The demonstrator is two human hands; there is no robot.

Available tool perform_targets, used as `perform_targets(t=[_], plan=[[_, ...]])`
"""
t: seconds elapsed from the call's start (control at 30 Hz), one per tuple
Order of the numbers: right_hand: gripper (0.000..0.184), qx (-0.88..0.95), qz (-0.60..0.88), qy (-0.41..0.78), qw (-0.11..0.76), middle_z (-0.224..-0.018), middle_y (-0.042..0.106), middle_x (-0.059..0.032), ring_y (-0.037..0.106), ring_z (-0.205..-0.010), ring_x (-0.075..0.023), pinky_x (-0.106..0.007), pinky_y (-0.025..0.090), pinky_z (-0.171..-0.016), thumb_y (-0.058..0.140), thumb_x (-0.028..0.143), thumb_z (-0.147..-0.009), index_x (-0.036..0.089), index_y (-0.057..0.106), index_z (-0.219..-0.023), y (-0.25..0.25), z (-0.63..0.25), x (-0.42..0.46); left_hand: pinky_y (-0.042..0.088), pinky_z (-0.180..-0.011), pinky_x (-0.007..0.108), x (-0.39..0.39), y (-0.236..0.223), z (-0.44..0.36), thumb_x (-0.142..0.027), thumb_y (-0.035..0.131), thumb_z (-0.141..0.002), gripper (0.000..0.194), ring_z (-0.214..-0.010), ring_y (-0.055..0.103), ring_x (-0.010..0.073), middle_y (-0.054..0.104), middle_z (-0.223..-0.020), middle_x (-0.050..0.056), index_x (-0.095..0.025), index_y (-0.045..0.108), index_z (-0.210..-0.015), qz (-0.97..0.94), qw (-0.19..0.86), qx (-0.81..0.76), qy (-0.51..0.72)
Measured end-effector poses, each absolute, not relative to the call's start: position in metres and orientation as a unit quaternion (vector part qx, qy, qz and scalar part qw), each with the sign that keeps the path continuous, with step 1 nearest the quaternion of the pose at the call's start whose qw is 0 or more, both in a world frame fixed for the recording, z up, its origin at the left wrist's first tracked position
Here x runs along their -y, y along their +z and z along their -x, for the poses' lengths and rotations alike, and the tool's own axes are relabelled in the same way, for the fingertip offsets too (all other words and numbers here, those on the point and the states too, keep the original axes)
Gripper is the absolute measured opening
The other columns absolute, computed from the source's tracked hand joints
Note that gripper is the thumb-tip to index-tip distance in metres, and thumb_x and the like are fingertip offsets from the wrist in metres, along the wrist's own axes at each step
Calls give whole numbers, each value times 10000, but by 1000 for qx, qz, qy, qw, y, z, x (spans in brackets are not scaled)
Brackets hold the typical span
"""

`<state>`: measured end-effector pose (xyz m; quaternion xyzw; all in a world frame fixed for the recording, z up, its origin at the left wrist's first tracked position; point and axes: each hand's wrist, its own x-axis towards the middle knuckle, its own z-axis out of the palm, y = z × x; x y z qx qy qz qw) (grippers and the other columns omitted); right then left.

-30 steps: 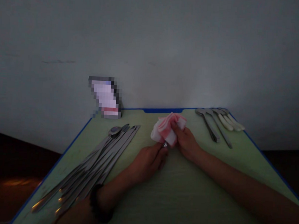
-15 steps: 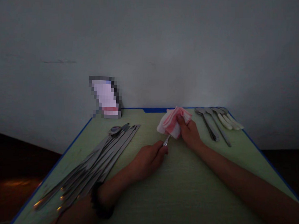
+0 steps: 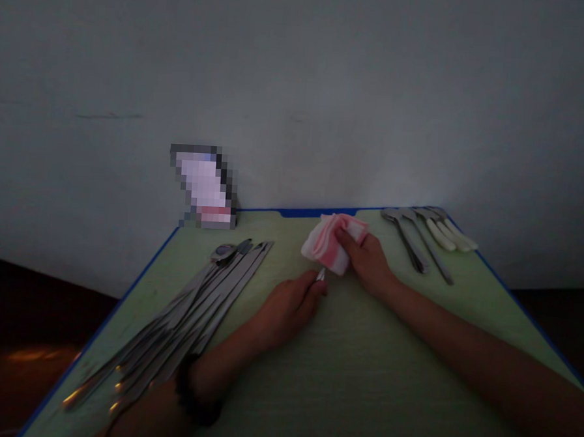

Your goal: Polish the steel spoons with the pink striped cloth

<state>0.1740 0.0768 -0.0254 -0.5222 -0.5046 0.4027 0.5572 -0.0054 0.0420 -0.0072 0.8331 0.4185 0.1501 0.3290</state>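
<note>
My left hand [image 3: 294,307] is closed round the handle of a metal utensil [image 3: 321,274]. Its far end is hidden under a pink and white cloth [image 3: 327,246], so I cannot tell its kind; a spoon would fit, but the head does not show. My right hand [image 3: 365,261] grips the cloth, thumb on top, wrapped about that covered end. Left of my left arm lies a pile of metal cutlery [image 3: 184,317] with long handles, a spoon [image 3: 223,253] on its far end. Beyond my right hand several spoons [image 3: 408,234] lie side by side, some with white handles [image 3: 440,234].
A pale green table [image 3: 352,378] with a blue edge stands against a grey wall [image 3: 299,82]. At its back left a phone-like device [image 3: 203,184], blurred out, leans on the wall. A dark bracelet [image 3: 192,396] is on my left wrist.
The cloth and my right hand have shifted slightly left and toward me along the utensil, and less of its metal shows. My left hand keeps its grip.
</note>
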Motion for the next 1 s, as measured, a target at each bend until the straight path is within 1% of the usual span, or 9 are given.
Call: perform_targets(t=[0.1,0.2,0.37,0.5,0.6,0.67,0.73,0.8,1.0], plan=[[349,554,541,301,556,-783,653,-44,557,-690,-168,-278,412,-640,590,488,-756,158,662,-841,-21,-185,-83,353,-557,233,-42,-9,6,-306,300,-956,245,-579,502,128,510,-650,-26,-192,452,-802,-835,333,-412,147],[347,561,551,262,559,-800,658,-47,566,-708,-172,-277,412,-640,570,482,-773,159,663,-861,-21,-190,-85,357,-556,232,-41,-8,7,-301,298,-956,233,-574,510,131,512,-643,-26,-189,458,-828,-839,335,-407,132],[389,555,545,326,537,-697,620,-25,523,-600,-144,-254,386,-548,545,524,-771,147,639,-796,-24,-189,-85,353,-552,233,-41,-5,6,-298,308,-953,229,-584,527,137,542,-671,-13,-188,462,-825,-847,321,-406,123],[376,569,501,375,534,-690,607,-10,513,-597,-133,-252,402,-571,551,519,-771,151,624,-800,-21,-187,-83,352,-550,233,-40,-5,6,-296,312,-954,218,-582,537,139,544,-661,-16,-190,468,-844,-852,315,-403,112],[363,571,492,382,535,-731,614,-14,520,-630,-136,-252,414,-600,566,514,-762,158,621,-810,-20,-187,-83,341,-539,232,-40,-6,7,-303,307,-958,222,-571,537,137,546,-657,-19,-191,474,-863,-856,306,-399,114],[367,565,499,385,532,-692,589,-8,493,-594,-126,-240,393,-553,553,526,-767,162,599,-769,-21,-187,-83,344,-544,232,-40,-6,7,-299,307,-959,222,-573,538,135,553,-666,-18,-189,474,-863,-858,304,-396,118],[385,559,509,386,529,-614,532,7,438,-530,-110,-226,341,-481,521,544,-781,168,555,-704,-22,-187,-84,352,-549,232,-40,-6,7,-295,309,-957,222,-576,538,134,556,-670,-16,-186,474,-855,-858,305,-396,117],[399,556,515,386,527,-564,480,21,393,-491,-98,-222,304,-447,500,555,-791,175,516,-669,-23,-187,-84,360,-555,232,-40,-6,7,-290,309,-956,223,-582,540,134,560,-677,-14,-185,476,-853,-857,307,-396,117],[379,562,509,391,521,-575,486,19,403,-495,-99,-225,325,-460,493,531,-807,176,517,-677,-23,-188,-83,365,-553,228,-40,-6,7,-295,308,-956,233,-575,534,130,555,-658,-18,-188,477,-838,-857,307,-396,118]])
